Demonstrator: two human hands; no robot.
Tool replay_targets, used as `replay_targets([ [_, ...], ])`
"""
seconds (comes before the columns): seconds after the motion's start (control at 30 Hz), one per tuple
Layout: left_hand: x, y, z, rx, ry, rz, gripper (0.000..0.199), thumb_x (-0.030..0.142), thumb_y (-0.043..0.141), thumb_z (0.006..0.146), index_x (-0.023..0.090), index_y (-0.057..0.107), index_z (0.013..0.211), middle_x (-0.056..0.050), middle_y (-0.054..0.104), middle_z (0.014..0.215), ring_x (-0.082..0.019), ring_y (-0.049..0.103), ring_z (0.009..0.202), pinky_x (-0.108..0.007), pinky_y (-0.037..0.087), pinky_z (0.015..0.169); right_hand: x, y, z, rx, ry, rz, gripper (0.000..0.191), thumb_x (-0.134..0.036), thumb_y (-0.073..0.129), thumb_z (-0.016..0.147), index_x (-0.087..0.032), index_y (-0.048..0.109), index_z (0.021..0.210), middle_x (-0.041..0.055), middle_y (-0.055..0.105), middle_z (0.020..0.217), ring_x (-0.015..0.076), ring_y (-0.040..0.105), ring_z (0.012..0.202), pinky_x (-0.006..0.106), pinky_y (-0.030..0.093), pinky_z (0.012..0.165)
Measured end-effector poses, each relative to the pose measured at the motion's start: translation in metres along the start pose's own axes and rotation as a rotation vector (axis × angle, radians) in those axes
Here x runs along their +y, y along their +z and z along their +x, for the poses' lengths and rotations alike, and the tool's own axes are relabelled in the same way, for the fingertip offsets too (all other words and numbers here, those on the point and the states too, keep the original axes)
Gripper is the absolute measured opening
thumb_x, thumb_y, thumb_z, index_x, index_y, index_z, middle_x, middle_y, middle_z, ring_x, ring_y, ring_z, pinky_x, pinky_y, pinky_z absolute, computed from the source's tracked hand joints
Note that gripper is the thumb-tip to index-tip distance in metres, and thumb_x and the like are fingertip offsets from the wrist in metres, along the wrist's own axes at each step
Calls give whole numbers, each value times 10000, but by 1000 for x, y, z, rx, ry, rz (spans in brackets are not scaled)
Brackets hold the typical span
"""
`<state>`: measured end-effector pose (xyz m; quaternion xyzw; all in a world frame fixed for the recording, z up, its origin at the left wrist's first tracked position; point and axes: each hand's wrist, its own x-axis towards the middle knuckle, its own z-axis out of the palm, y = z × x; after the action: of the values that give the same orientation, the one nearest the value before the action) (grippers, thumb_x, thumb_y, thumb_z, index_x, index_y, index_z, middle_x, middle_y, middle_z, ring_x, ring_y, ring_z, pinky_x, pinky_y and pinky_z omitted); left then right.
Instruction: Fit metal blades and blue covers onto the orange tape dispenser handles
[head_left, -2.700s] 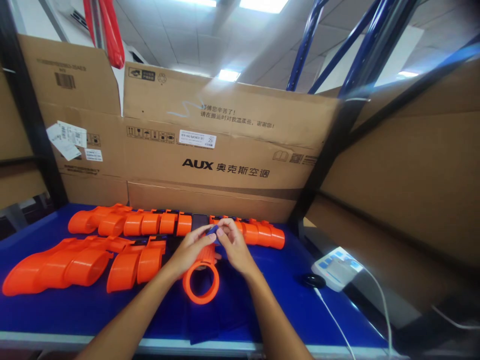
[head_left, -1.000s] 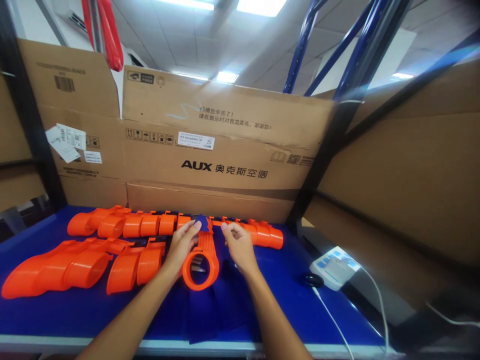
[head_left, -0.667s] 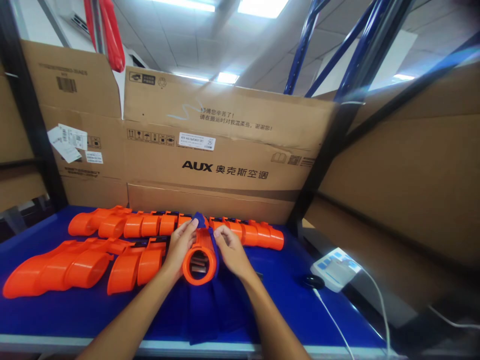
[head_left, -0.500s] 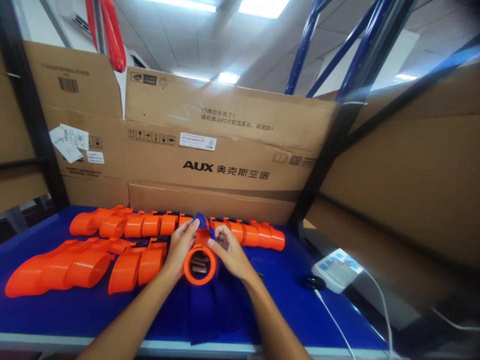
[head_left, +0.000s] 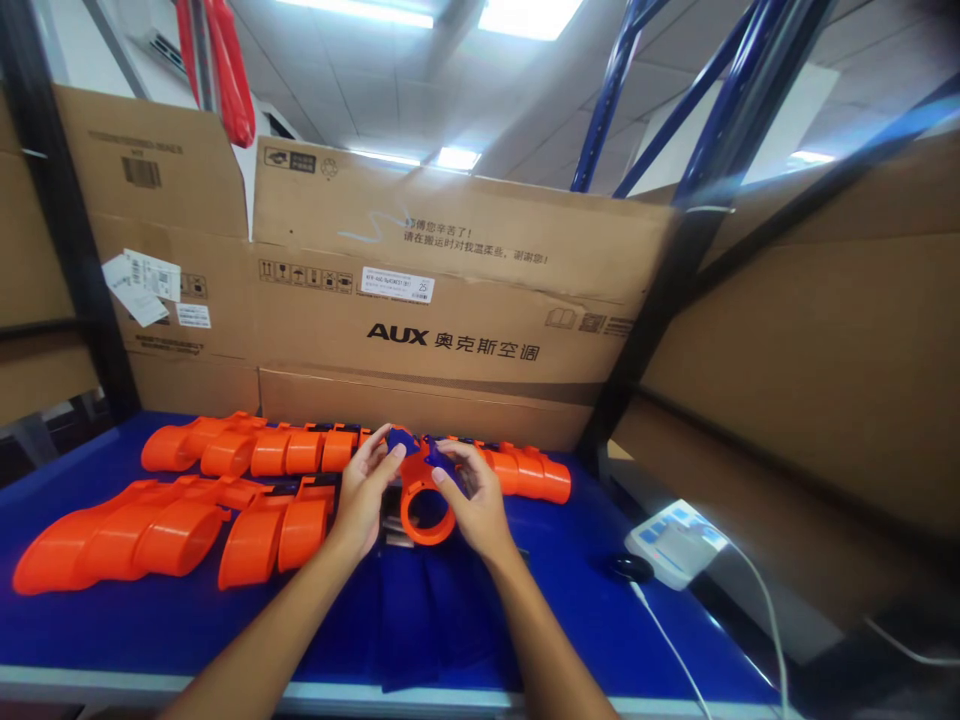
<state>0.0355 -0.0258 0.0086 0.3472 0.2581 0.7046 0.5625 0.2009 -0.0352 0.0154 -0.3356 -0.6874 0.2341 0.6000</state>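
Note:
An orange ring-shaped part [head_left: 427,514] with dark blue pieces at its top is held up between my two hands over the blue tabletop. My left hand [head_left: 369,490] is closed on the blue piece [head_left: 403,438] at the left side of the part. On the other side, my right hand [head_left: 474,497] has its thumb and fingers closed round the right blue piece [head_left: 442,460]. Small brownish pieces [head_left: 396,535] lie on the table behind and below the ring, partly hidden by it.
Rows of orange tubular parts [head_left: 180,535] lie at the left and along the back of the blue table [head_left: 570,620]. A white device [head_left: 675,545] with cables and a black object [head_left: 631,568] are at the right. Cardboard [head_left: 450,390] walls the back.
The orange ring has shifted right and slightly up and turned between my hands. My right hand has moved a little up and right, and my left-hand fingers have shifted on the blue piece.

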Motion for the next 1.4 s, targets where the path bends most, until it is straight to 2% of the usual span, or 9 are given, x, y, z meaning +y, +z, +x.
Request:
replay_targets([
  [0.2, -1, 2, -4, -40, 36, 45, 629, 318, 871, 680, 221, 660, 1264, -98, 719, 1194, -242, 672, 1107, -343, 508, 948, -1, -1, 2, 24, -58, -40, 315, -356, 708, 877, -239, 654, 1164, 108, 687, 1246, 283, 622, 1202, 484, 461, 1062],
  [0.43, 0, 2, -6, -79, 56, 57, 626, 309, 859, 697, 222, 655, 1282, -105, 714, 1217, -248, 677, 1105, -366, 505, 978, -1, -1, 2, 15, -21, -46, 330, -373, 715, 870, -242, 662, 1169, 105, 693, 1240, 285, 634, 1186, 487, 462, 1060],
  [0.73, 0, -1, -5, -137, 120, 22, 592, 279, 852, 699, 214, 663, 1256, -106, 691, 1263, -275, 628, 1199, -385, 464, 1051, -5, 1, 1, -121, 80, 43, 484, -395, 690, 892, -261, 535, 1330, 83, 667, 1265, 249, 650, 1149, 416, 506, 1022],
  [0.9, -1, -4, -4, -199, 117, 9, 591, 296, 818, 732, 231, 642, 1292, -105, 628, 1375, -312, 541, 1315, -440, 397, 1127, -6, 0, -1, -210, 105, -7, 393, -413, 666, 909, -243, 573, 1251, 74, 698, 1191, 257, 675, 1087, 411, 541, 957],
  [0.97, -2, -5, -4, -218, 133, 17, 571, 308, 804, 748, 237, 644, 1291, -97, 593, 1423, -317, 481, 1375, -440, 352, 1163, -7, 0, -2, -191, 81, -64, 408, -419, 681, 895, -236, 581, 1246, 76, 704, 1178, 264, 679, 1072, 418, 543, 949],
  [1.03, -1, -4, -4, -233, 144, 33, 572, 324, 793, 762, 242, 634, 1306, -96, 584, 1435, -319, 459, 1394, -441, 336, 1173, -8, 0, -3, -119, 26, -166, 491, -418, 726, 855, -236, 571, 1283, 88, 693, 1209, 278, 670, 1088, 441, 527, 975],
  [1.13, 1, -2, -5, -219, 142, 57, 592, 339, 794, 763, 242, 616, 1320, -107, 591, 1426, -318, 494, 1366, -441, 356, 1158, -9, -1, -4, -52, -102, -357, 609, -416, 796, 785, -251, 573, 1328, 107, 665, 1264, 308, 629, 1148, 483, 479, 1029],
  [1.23, 4, 1, -7, -199, 151, 87, 610, 318, 819, 736, 246, 604, 1302, -110, 599, 1415, -301, 519, 1347, -432, 356, 1154, -8, -2, -3, -53, -212, -496, 639, -421, 806, 775, -282, 581, 1356, 107, 671, 1198, 319, 614, 1103, 506, 478, 987],
  [1.4, 4, 4, -8, -194, 180, 128, 648, 310, 846, 694, 253, 573, 1279, -106, 673, 1298, -288, 619, 1226, -433, 414, 1096, -6, -3, -3, -26, -298, -549, 649, -417, 799, 782, -317, 569, 1381, 90, 662, 1138, 313, 598, 1030, 505, 480, 921],
])
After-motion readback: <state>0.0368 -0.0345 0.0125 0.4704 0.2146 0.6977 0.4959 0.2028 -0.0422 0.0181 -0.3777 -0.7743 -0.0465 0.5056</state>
